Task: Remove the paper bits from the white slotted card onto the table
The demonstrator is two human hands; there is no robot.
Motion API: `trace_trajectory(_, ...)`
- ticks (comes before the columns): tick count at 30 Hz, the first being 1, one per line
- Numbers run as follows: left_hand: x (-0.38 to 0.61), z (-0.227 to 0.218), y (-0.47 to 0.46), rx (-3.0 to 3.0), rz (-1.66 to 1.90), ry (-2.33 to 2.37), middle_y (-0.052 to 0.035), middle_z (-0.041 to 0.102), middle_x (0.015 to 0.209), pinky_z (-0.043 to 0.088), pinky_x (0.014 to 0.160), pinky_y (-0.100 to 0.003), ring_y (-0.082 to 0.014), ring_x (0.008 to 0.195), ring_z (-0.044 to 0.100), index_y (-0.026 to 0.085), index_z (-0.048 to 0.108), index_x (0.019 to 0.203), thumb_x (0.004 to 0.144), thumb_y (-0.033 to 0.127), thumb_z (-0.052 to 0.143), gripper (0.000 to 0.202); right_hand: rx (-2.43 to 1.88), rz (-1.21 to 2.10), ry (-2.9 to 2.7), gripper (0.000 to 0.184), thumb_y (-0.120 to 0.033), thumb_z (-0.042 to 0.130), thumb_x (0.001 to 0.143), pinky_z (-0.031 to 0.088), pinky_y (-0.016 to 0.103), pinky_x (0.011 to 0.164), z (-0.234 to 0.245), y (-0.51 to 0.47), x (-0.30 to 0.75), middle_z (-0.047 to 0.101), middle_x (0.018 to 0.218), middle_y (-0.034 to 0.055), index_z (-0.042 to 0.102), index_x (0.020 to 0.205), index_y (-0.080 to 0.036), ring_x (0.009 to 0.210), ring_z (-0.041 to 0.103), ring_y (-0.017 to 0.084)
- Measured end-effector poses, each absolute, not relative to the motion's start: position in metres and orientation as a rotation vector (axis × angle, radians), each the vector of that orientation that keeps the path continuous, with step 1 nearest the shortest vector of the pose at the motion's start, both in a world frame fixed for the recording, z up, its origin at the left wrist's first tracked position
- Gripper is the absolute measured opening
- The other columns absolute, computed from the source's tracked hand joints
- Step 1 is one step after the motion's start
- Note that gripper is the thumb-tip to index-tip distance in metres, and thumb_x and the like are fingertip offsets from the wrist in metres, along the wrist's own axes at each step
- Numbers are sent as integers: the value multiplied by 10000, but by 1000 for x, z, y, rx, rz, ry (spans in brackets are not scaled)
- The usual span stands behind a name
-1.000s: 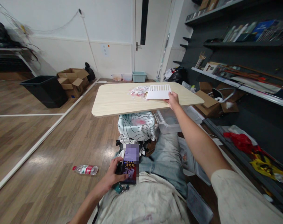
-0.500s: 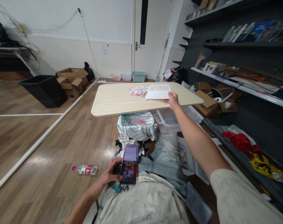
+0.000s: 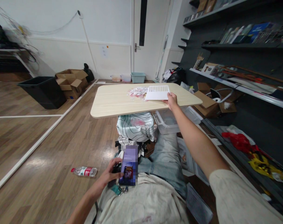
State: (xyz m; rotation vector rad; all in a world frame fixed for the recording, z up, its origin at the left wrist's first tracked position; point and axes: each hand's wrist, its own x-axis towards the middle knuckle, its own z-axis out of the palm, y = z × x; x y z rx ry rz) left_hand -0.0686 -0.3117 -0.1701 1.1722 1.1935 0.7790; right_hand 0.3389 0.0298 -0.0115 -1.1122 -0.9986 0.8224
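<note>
A smartphone [image 3: 129, 169] with a lit screen rests at my lap, its top and right edge blurred out. My left hand [image 3: 113, 171] grips its left side, the thumb lying over the lower screen. Farther out, my right hand [image 3: 171, 100] pinches the right corner of a white flat panel [image 3: 157, 93] with a row of slots along its far side. The panel is held over the pale wooden tabletop [image 3: 113, 101]; whether it touches the wood I cannot tell. Just left of the panel lies a pile of small white and pinkish pieces [image 3: 137, 91].
A patterned cloth-covered support [image 3: 135, 126] and a clear plastic bin [image 3: 167, 121] are under the tabletop. On the floor at left lie a water bottle [image 3: 84, 171], a black trash bin [image 3: 41, 91] and cardboard boxes [image 3: 71, 82]. Dark shelves [image 3: 248, 46] line the right side.
The picture on the phone's screen has changed, and my left thumb has shifted slightly on it. My right hand and the white panel stay nearly in place.
</note>
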Motion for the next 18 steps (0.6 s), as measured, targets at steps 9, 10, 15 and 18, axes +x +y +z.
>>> trace_trajectory(9,-41,-160,-319,1390,802,1409,-79,574,1191,462,1065,-424,-306,1184,552,214,658,1106,582,503,907,648,-1109,808,-1019,181,-364,624,904,624,320,661,-11,28,338,624,824,-2,534,860,-214,776,625,161)
trace_trajectory(10,-40,-158,-320,1399,788,1428,-75,570,1192,460,1068,-429,-305,1188,551,217,655,1114,600,531,895,648,-1110,806,-1022,181,-365,624,904,623,322,662,-11,28,338,623,826,0,534,862,-213,783,626,164)
trace_trajectory(15,-55,-158,-320,1275,793,1277,-74,570,1239,402,1131,-433,-305,1242,534,226,662,1138,639,502,880,610,-1107,802,-1037,211,-383,650,886,622,336,682,-11,28,339,609,824,-1,518,856,-220,804,624,173)
trace_trajectory(18,-70,-168,-317,1189,790,1109,-89,577,1302,357,1168,-451,-328,1315,502,230,676,1170,617,443,904,635,-1107,805,-1034,212,-388,642,888,623,332,684,-11,28,338,609,824,-3,517,857,-220,795,622,168)
